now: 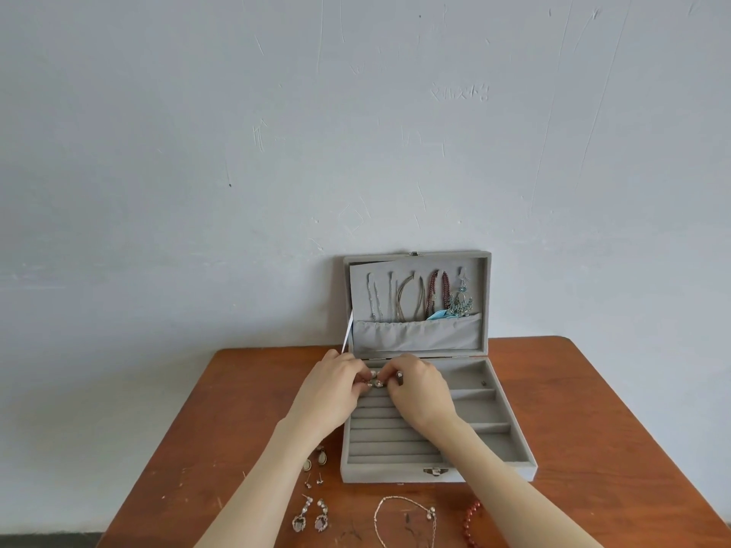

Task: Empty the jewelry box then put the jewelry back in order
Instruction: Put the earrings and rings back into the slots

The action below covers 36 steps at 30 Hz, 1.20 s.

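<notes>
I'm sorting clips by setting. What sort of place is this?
Probably a plain room in a home, though that is not certain: a small wooden table pushed against a bare, scuffed pale wall, with only a grey velvet jewelry box and loose jewelry on it.

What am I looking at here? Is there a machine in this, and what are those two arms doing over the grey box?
There is no machine: a person wears one camera on the head, so you see their own arms from above. On the wooden table stands an open grey jewelry box, its lid leaning against the wall with necklaces hanging inside. The left hand and right hand meet over the box's padded ring rows, pinching small silvery pieces between their fingertips; exactly what these are is too small to tell. On the table in front of the box lie earrings, a thin chain and red beads.
</notes>
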{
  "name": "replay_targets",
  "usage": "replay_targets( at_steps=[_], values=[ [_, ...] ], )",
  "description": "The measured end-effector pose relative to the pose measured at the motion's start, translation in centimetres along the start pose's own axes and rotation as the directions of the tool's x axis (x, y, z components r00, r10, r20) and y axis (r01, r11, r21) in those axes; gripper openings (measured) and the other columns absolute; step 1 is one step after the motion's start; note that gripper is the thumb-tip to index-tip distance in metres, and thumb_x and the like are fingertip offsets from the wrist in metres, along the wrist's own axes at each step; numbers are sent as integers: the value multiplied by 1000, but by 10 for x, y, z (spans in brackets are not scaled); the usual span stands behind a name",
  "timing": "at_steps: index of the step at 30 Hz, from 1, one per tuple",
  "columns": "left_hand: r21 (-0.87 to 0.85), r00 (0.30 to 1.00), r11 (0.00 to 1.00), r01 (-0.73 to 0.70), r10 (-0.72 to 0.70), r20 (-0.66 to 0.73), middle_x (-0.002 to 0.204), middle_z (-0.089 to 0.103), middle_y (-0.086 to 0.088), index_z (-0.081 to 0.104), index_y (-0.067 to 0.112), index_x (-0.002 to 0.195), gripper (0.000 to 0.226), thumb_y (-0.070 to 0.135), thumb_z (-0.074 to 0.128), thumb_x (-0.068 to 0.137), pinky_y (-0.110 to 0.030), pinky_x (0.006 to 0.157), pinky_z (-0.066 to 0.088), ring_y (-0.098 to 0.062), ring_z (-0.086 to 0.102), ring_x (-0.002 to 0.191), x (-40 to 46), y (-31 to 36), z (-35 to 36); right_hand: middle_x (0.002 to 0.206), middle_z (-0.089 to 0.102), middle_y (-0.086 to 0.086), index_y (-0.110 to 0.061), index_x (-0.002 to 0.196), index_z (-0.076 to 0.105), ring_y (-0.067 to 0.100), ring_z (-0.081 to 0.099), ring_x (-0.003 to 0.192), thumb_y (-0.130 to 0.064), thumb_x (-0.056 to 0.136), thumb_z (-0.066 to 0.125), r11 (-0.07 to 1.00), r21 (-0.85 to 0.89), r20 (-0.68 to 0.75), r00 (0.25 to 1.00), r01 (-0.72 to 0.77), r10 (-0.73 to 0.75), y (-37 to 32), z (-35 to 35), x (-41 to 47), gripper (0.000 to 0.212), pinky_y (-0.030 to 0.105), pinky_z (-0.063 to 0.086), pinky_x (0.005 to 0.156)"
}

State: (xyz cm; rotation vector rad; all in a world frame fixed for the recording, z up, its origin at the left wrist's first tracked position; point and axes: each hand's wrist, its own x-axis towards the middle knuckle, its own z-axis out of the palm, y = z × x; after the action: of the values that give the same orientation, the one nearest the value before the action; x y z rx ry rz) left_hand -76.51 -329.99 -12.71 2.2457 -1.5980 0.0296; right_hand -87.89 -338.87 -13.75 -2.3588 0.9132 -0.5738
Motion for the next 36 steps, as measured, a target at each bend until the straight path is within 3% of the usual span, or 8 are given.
replay_targets(
  at_steps=[4, 8, 13, 17, 31, 36],
  values=[
    [-9, 999, 1000, 12, -12, -53, 107, 63, 5, 63, 19, 112, 23, 25, 54, 92, -24, 82, 40, -13, 44, 104, -3, 2, 4, 106, 63, 5, -12, 95, 65, 23, 59, 95, -19, 85, 56, 999, 25, -30, 999, -35, 36, -4, 3, 0, 14, 31, 46, 77],
    [-37, 995, 999, 14, -18, -102, 105, 66, 3, 64, 17, 110, 23, 24, 53, 92, -20, 80, 38, -12, 45, 104, -6, 4, 6, 111, 59, 8, -10, 100, 63, 25, 56, 101, -24, 87, 57, 996, -33, -15, 996, -87, 87, -10, 5, 1, 20, 32, 44, 80],
    [29, 988, 998, -62, 65, -143, 104, 65, 1, 66, 14, 106, 24, 11, 47, 92, -28, 85, 42, -17, 47, 102, -9, -2, 10, 115, 58, 8, -11, 102, 64, 25, 55, 107, -28, 89, 56, 987, -90, -20, 991, -131, 130, -15, 6, 0, 23, 30, 43, 81],
    [77, 980, 991, -111, 122, -158, 106, 64, 2, 66, 16, 110, 27, 13, 46, 94, -29, 81, 39, -20, 48, 104, -14, -7, 12, 117, 59, 9, -12, 106, 65, 25, 55, 108, -24, 89, 54, 986, -100, -8, 991, -136, 136, -16, 7, 2, 23, 29, 43, 83],
    [127, 994, 987, -103, 98, 49, 130, 53, 4, 47, 24, 132, 36, 22, 33, 98, -32, 89, 37, -20, 40, 114, -23, 0, -5, 116, 58, 12, -19, 117, 64, 27, 52, 111, -4, 87, 48, 998, -66, 44, 999, 14, -11, -17, 9, -11, 37, 29, 41, 90],
    [37, 994, 994, -107, 108, -5, 127, 54, 5, 52, 20, 128, 34, 21, 38, 97, -34, 93, 41, -15, 43, 113, -43, 1, -22, 117, 58, 12, -13, 122, 58, 27, 51, 113, -3, 86, 49, 995, -64, 19, 997, 79, -78, -19, 3, -31, 38, 31, 41, 95]
  ],
)
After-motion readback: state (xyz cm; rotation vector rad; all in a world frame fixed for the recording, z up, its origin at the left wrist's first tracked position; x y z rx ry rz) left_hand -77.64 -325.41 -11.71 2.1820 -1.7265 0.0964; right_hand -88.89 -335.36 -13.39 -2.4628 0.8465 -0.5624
